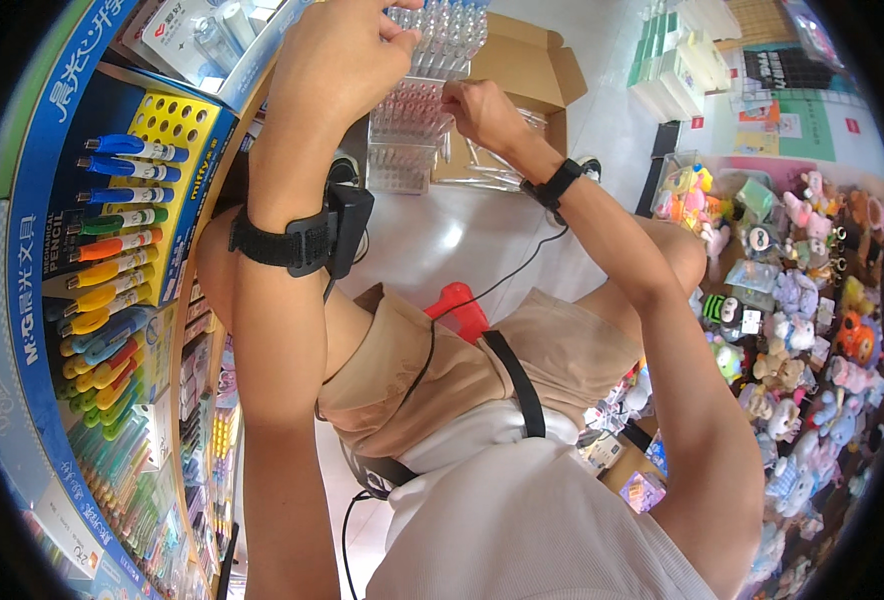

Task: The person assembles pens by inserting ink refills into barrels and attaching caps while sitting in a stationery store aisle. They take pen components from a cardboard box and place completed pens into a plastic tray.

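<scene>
Clear rack (pixel 398 181) stands near left hand (pixel 345 58) and curled right hand (pixel 484 114)

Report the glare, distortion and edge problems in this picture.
Head view: a small bright glare spot on the glossy pale floor; head view: fisheye bending bows the blue cardboard pen display at left, and the rim darkens to black at the corners; head view: the bare left hand is cropped by the top edge.
</scene>
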A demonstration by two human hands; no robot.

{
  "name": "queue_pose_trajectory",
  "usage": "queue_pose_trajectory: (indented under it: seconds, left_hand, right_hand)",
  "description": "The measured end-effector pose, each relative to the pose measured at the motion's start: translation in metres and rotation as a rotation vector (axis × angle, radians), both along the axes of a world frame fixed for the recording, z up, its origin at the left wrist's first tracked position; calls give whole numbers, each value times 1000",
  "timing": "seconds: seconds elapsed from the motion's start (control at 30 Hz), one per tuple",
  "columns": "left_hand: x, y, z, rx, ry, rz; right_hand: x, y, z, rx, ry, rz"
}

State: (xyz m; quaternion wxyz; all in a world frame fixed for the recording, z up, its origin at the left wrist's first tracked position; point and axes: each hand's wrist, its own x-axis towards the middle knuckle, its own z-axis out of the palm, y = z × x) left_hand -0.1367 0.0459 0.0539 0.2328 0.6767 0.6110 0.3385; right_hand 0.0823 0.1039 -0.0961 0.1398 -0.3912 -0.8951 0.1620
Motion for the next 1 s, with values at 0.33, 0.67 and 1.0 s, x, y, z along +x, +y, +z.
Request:
queue_pose_trajectory:
  seconds: [0.33,0.67,1.0]
  left_hand:
    - [0,-2,1,26,1,2]
    - [4,-2,1,5,39,-18]
    - [10,-3,1,-37,92,-41]
  right_hand:
    - [0,-5,4,-50,95,-59]
    - [4,-16,-30,-44,-65,-108]
    - [0,-30,-40,141,-133,-219]
